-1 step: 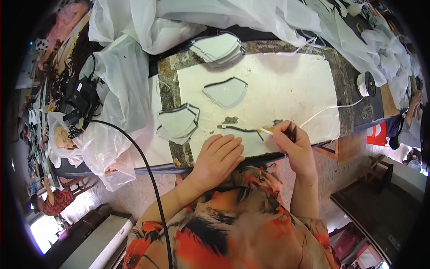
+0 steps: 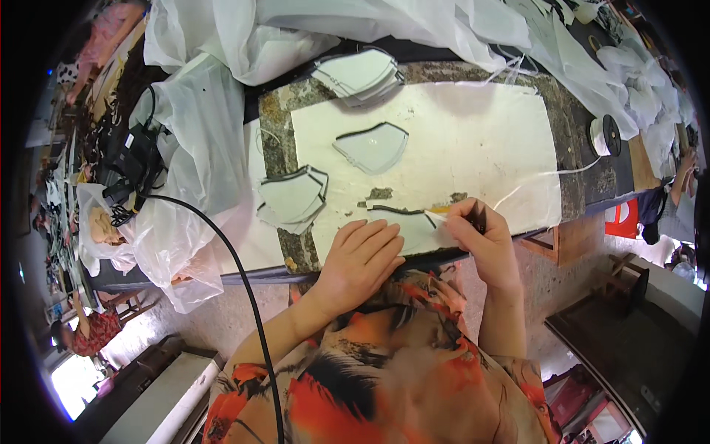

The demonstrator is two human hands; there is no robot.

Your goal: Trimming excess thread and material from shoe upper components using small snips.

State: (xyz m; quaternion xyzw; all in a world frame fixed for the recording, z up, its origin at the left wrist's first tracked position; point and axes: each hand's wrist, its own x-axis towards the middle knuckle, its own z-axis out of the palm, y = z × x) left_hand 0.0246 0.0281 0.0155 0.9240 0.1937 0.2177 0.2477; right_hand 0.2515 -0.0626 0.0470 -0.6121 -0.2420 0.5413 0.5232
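My left hand (image 2: 362,255) lies palm down with its fingers stretched out, over the lower left of a pale grey curved panel (image 2: 414,231) with a dark edge. At this panel's right end, my right hand (image 2: 481,233) is closed in a pinch on a narrow white tape, whose pale tip lies close to the dark edge. A dark pointed tool (image 2: 479,216) also sticks up between these fingers; its kind is unclear. The white tape (image 2: 526,179) runs off to a spool (image 2: 603,136) at the right. A single similar panel (image 2: 372,148) lies farther up the white sheet.
The white sheet (image 2: 473,140) covers a worn board (image 2: 277,118). Stacks of panels lie at its left (image 2: 294,194) and far edge (image 2: 360,76). White plastic bags (image 2: 200,148) surround it. A black cable (image 2: 229,248) crosses in front of my left arm.
The table and panels sit slightly higher in view. My right hand's fingertips have shifted a little left, and the pale tip now rests nearer the panel's dark edge. My left hand stays put.
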